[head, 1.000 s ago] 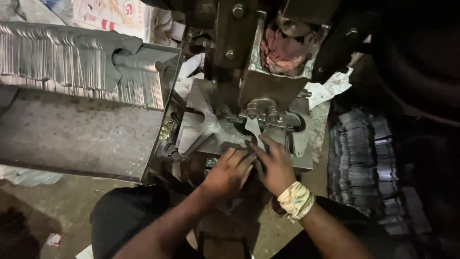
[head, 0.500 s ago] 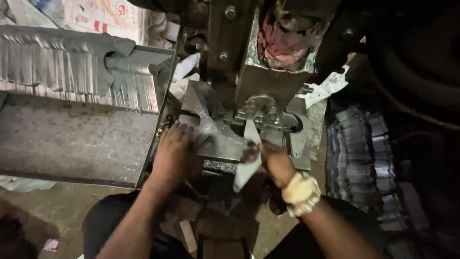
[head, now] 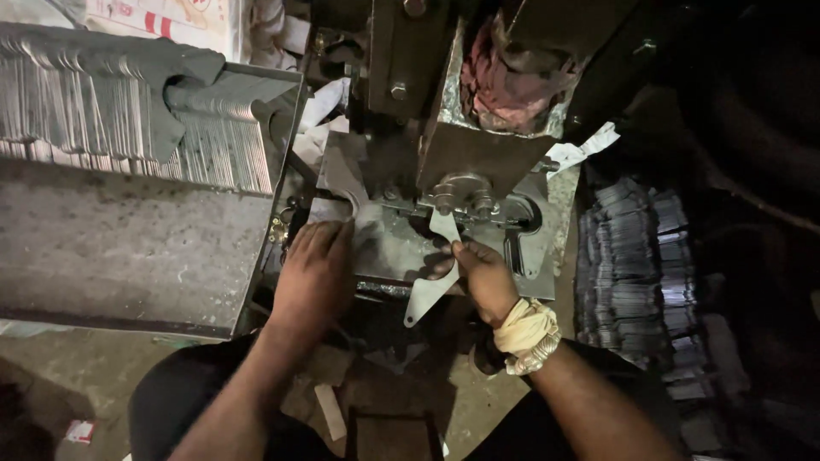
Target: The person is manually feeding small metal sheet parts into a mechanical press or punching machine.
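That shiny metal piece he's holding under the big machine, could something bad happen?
Possibly. The right hand pinches the thin metal blank right beside the press tool, so fingers could get caught. The blank's edges may cut bare skin. The left hand rests flat on the die plate, also close.

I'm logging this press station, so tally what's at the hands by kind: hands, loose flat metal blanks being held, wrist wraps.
Hands: 2, left hand flat on the press bed, right hand
Flat metal blank held at the die: 1
Cloth wrist wrap: 1
Total: 4
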